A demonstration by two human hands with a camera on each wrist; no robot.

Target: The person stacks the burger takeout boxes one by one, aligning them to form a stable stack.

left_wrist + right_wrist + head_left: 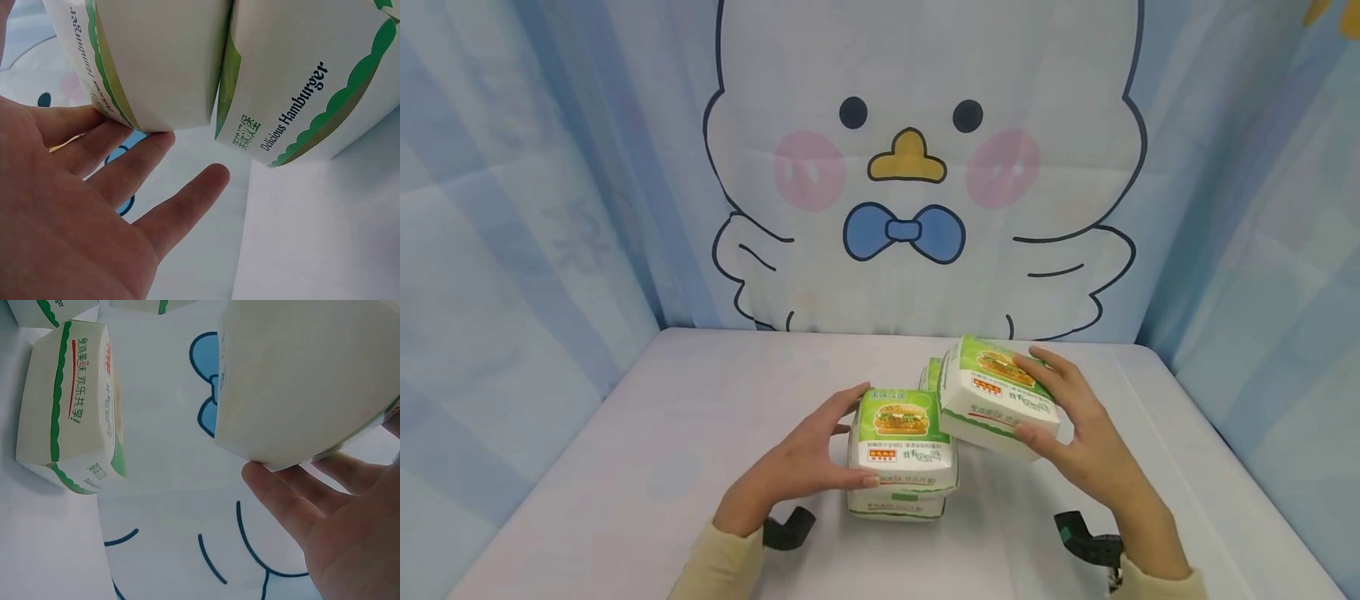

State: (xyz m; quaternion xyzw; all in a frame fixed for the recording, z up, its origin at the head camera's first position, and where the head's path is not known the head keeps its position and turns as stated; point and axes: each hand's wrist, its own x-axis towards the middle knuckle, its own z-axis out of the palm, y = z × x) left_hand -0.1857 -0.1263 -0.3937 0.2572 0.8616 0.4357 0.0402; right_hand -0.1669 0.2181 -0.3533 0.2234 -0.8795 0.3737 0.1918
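Observation:
My left hand (797,458) grips a white and green hamburger box (902,458), thumb at the front and fingers round the back. Another hamburger box (895,505) sits beneath it, mostly covered; a thin gap between the two shows in the left wrist view. To the right, my right hand (1078,425) holds a similar hamburger box (992,396) tilted above the table, with its plain underside showing in the right wrist view. Behind these, a further hamburger box (931,373) is largely hidden. In the right wrist view, a hamburger box (69,406) stands on the table apart from the held one.
The boxes are over a pale table (715,400), whose far edge meets a hanging curtain (917,283) printed with a cartoon chick. More curtains (512,292) flank the table on both sides. Black wrist mounts (790,529) project inward near both wrists.

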